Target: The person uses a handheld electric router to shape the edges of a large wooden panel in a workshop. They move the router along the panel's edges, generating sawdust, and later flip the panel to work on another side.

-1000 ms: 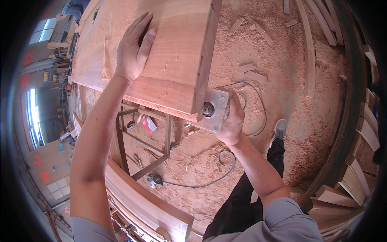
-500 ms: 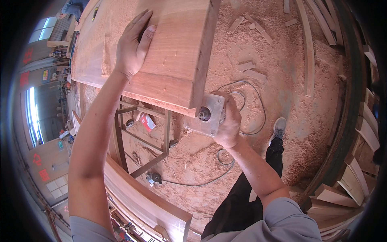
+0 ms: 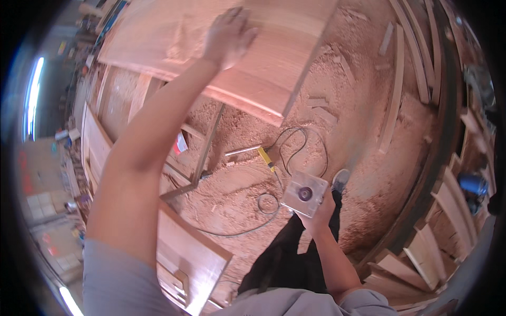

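My left hand (image 3: 229, 37) lies on top of a large reddish wooden board (image 3: 287, 68), its fingers stretched out and slightly blurred. In my right hand (image 3: 320, 215) is a handheld trim router (image 3: 317, 185) with a square clear base plate. The plate faces up toward me, with a dark round opening at its centre. Router and hand are close to my legs, apart from the board's near corner. My fingers are mostly hidden behind the plate.
Wood shavings cover the floor (image 3: 242, 189). A dark cord (image 3: 247, 231) loops near a yellow object (image 3: 266, 159). Under the board stands a frame (image 3: 208, 142); another board (image 3: 195, 245) is at lower left. Long strips (image 3: 392, 100) and stacked offcuts (image 3: 421, 258) lie to the right.
My right hand has drawn the router away from the board's near corner, toward my body, and turned its base upward. My left hand remains on the board. The whole view has shifted.
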Demonstrator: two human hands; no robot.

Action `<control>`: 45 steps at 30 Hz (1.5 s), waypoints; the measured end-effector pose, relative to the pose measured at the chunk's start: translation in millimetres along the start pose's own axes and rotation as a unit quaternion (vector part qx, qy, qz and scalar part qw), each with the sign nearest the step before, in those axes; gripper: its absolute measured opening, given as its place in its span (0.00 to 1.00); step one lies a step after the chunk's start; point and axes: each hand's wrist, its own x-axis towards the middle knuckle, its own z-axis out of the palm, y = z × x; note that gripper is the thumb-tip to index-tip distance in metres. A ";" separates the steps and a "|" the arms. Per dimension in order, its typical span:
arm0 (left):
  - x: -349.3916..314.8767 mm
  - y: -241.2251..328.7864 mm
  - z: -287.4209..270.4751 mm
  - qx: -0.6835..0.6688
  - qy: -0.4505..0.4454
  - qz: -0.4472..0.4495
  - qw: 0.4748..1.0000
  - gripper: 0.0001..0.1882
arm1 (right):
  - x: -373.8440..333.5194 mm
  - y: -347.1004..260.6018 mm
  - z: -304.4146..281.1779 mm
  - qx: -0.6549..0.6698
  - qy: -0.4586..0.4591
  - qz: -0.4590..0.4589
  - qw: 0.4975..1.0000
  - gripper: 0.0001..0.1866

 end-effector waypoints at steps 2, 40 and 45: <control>-20.9 7.9 -32.7 0.083 -0.036 -0.047 0.995 0.33 | -49.0 -57.2 -9.3 -0.106 -0.013 -0.082 0.991 0.30; -990.8 339.2 -718.9 -0.177 -0.162 -0.466 0.852 0.26 | -592.5 -201.3 -73.6 -0.147 -0.111 -0.153 0.971 0.36; -993.2 321.7 -734.6 -0.182 -0.230 -0.418 0.860 0.31 | -660.6 -198.0 -95.1 -0.126 -0.062 -0.156 0.978 0.29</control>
